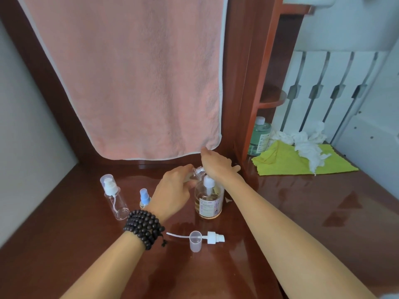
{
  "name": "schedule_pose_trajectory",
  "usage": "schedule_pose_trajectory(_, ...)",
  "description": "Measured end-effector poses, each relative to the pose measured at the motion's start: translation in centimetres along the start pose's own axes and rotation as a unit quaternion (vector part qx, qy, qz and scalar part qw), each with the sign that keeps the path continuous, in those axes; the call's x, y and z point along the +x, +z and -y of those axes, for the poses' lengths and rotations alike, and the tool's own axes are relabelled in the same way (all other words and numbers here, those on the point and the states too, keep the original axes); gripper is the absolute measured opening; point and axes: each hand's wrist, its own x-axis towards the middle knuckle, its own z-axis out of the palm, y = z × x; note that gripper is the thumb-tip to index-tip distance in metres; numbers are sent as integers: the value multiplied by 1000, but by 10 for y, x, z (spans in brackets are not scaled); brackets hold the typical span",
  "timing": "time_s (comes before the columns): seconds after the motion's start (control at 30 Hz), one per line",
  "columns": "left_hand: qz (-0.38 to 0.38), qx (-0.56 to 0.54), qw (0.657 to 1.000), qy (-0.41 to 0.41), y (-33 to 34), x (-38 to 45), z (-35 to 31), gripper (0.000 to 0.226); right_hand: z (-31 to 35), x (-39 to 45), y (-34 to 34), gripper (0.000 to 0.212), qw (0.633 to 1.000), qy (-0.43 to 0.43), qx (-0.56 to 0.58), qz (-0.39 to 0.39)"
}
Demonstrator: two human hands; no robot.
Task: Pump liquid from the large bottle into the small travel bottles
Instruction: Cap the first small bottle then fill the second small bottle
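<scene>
We see a clear travel bottle [114, 196] at 9 o'clock on the wooden tabletop [302, 201], capped with a white pump, looks empty. Next, a small blue-topped spray bottle [144, 198], contents unclear. Left hand [174, 188], fingers clamped round a small clear bottle [197, 172], tilted, its open neck just beside the pump head. Large bottle [209, 201] at center, upright, amber liquid about two-thirds up, white pump. Right hand [217, 164] lies palm-down on that pump, fingers spread flat. At 6 o'clock, a loose pump [212, 237] and clear cap [195, 240] lie on the tabletop.
</scene>
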Motion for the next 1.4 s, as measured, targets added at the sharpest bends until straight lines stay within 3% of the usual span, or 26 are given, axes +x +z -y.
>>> schedule_pose_trajectory(0.27, 11, 24, 1000, -14, 10, -3, 3, 14, -7, 3, 15, 50, 1000, 29, 8, 3)
schedule_pose_trajectory(0.53, -2, -18, 1000, -2, 1, 0, -1, 13, -2, 1, 2, 58, 999, -6, 33, -20)
schedule_pose_trajectory(0.73, -3, 5, 1000, -16, 11, -3, 3, 16, -7, 1, 10, 54, 1000, 17, 11, 10)
schedule_pose_trajectory(1.03, 3, -9, 1000, 0, -2, 2, -1, 15, -3, 5, 1, 61, 1000, -11, 17, -16)
schedule_pose_trajectory(1.4, 14, 9, 1000, -12, 7, -3, 2, 16, -7, 6, 13, 60, 1000, 16, 16, -5)
